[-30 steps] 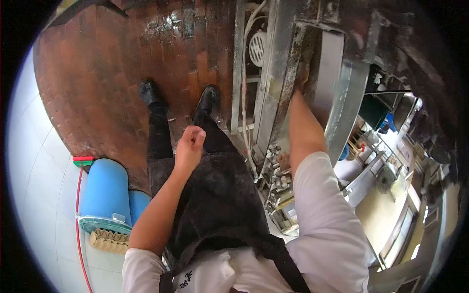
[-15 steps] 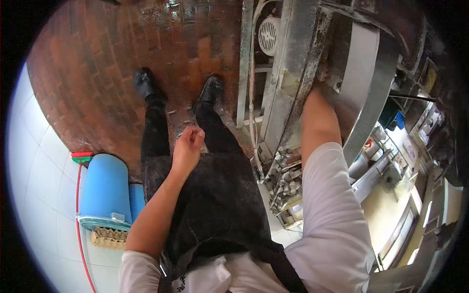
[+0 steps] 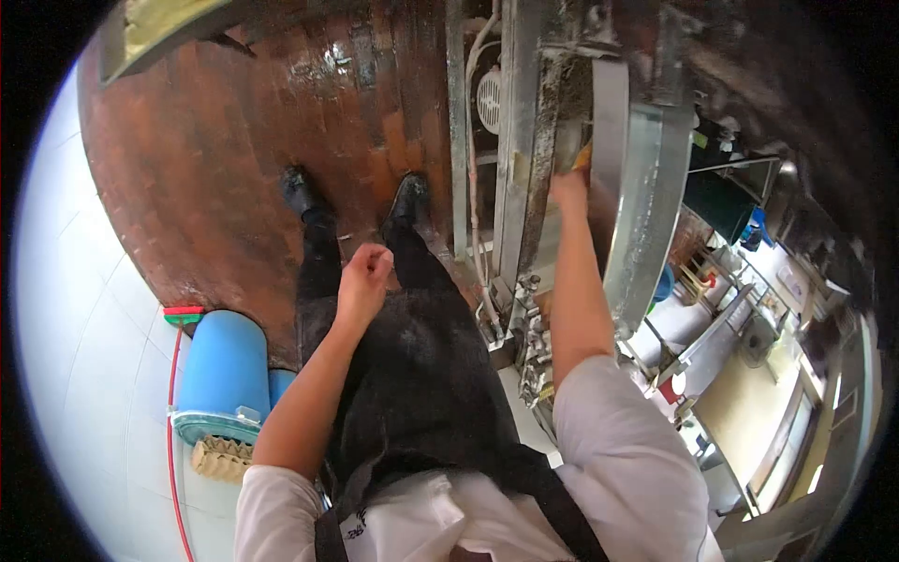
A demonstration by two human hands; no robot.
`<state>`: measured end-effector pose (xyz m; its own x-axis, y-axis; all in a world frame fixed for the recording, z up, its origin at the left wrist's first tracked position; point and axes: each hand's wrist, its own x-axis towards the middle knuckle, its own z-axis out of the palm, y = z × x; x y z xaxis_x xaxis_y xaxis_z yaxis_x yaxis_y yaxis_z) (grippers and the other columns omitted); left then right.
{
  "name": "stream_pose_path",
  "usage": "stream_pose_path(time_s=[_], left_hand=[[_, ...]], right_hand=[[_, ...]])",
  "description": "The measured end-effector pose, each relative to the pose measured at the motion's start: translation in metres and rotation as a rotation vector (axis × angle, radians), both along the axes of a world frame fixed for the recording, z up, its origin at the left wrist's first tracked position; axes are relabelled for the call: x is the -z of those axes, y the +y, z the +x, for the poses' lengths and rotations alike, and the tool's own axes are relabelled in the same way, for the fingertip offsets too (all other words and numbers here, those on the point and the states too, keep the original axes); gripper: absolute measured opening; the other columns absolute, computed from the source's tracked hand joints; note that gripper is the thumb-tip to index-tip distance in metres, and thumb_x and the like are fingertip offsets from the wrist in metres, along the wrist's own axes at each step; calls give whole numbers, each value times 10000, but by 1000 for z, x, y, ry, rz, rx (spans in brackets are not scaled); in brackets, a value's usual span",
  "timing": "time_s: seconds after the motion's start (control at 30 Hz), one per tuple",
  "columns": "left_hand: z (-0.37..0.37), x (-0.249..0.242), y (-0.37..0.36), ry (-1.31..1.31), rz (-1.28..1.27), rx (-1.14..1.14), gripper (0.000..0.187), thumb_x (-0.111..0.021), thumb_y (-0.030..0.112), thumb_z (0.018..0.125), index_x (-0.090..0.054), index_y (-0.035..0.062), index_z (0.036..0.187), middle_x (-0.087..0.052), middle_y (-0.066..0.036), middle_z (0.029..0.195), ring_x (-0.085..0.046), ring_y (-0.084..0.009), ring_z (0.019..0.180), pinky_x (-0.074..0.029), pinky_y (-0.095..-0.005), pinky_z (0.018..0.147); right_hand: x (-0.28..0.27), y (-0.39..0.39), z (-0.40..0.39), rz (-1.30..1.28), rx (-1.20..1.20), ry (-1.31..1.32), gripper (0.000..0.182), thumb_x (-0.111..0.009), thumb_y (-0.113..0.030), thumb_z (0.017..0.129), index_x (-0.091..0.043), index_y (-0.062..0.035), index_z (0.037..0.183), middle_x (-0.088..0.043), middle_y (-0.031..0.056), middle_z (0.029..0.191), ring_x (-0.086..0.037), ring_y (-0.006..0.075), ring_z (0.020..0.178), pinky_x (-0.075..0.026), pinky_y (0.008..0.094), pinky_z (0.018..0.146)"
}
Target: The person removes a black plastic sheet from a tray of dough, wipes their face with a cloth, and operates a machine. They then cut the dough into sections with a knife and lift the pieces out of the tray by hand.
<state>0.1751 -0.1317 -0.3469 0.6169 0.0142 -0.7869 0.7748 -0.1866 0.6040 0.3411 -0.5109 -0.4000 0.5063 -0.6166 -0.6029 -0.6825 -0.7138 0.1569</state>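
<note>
My right arm reaches into a narrow gap of a floury metal machine (image 3: 517, 159). At the fingers of my right hand (image 3: 569, 185) an orange-yellow object (image 3: 583, 155) shows, apparently in their grip; its kind is too small and blurred to make out. A pale curved metal panel (image 3: 609, 140) stands just to the right of that hand. My left hand (image 3: 363, 281) hovers in front of the black apron (image 3: 412, 365), fingers curled in and nothing visible in them.
A blue barrel (image 3: 225, 361), an egg tray (image 3: 223, 459) and a red-handled squeegee (image 3: 174, 403) are at the left on white tiles. Brown brick flooring (image 3: 243, 122) looks wet in places. A cable (image 3: 473, 169) runs along the machine. Shelves and a beige table (image 3: 749, 412) lie to the right.
My right hand, hidden deep in the machine before, now shows in the gap with the orange-yellow object. The view has shifted, and a yellow-topped edge appears at upper left. My left hand stays curled.
</note>
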Motion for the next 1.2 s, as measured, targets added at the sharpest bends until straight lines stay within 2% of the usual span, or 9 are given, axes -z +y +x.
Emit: stream_pose_path(time_s=[0.1, 0.2, 0.33, 0.43, 0.53, 0.73, 0.8, 0.93, 1.2], left_hand=[[17, -36, 15, -46, -5, 51, 242, -604, 247, 948, -629, 14, 1009, -651, -120, 797, -633, -227, 725, -487, -336, 687], [37, -66, 34, -86, 0, 83, 230, -604, 242, 943, -636, 23, 1007, -651, -124, 802, -640, -230, 744, -491, -343, 699], [54, -97, 80, -82, 45, 95, 226, -605, 237, 944, -639, 21, 1001, -637, -107, 790, -613, -210, 728, -483, -333, 697], [54, -94, 124, -77, 56, 38, 220, -608, 228, 944, -640, 16, 992, -623, -86, 775, -586, -182, 711, -474, -323, 689], [58, -104, 162, -37, 38, -17, 218, -619, 217, 940, -637, 2, 975, -618, -74, 764, -574, -159, 708, -468, -315, 682], [77, -115, 233, -222, 106, 31, 222, -623, 220, 930, -642, 4, 975, -643, -114, 776, -615, -203, 734, -494, -347, 708], [114, -151, 246, -37, 45, 5, 244, -616, 242, 930, -644, 3, 972, -662, -127, 802, -636, -220, 755, -498, -351, 719], [177, -177, 269, -233, 141, 47, 260, -610, 259, 936, -638, 2, 964, -666, -138, 810, -643, -228, 758, -496, -350, 724], [332, -177, 318, -255, 154, 145, 304, -608, 298, 950, -640, 4, 1018, -666, -135, 810, -636, -227, 764, -495, -350, 741]], right_hand=[[-71, 42, -14, 228, 126, 78, 350, -513, -170, 913, -545, 10, 1210, -646, 235, 902, -669, 331, 736, -535, 423, 637], [-24, -4, -71, 146, 8, -182, 361, -512, -119, 887, -545, 6, 1225, -659, 225, 799, -667, 338, 629, -521, 419, 538], [-83, 35, -63, 231, 238, -176, 458, -545, -112, 858, -481, -3, 1298, -668, 239, 884, -683, 363, 738, -538, 446, 613], [-74, 24, -70, 124, -155, 182, 489, -577, -142, 842, -482, -2, 1301, -666, 266, 946, -677, 390, 849, -531, 473, 692], [-96, 53, -87, -122, -20, -210, 492, -605, -184, 841, -504, 2, 1284, -663, 275, 983, -663, 401, 915, -521, 483, 760], [-50, 29, -164, -2, 92, -86, 402, -618, -196, 882, -558, -12, 1235, -664, 203, 902, -669, 347, 855, -531, 470, 718], [-123, 91, -122, 13, 298, 239, 415, -601, -206, 892, -529, 0, 1244, -650, 219, 937, -658, 365, 878, -525, 489, 731], [-140, 123, -139, 206, 40, -393, 343, -571, -216, 914, -517, -4, 1179, -625, 256, 932, -624, 431, 872, -491, 504, 743], [-222, 333, 107, 729, -214, -419, 467, -610, -306, 934, -444, -22, 1265, -608, 244, 964, -598, 432, 944, -472, 474, 820]])
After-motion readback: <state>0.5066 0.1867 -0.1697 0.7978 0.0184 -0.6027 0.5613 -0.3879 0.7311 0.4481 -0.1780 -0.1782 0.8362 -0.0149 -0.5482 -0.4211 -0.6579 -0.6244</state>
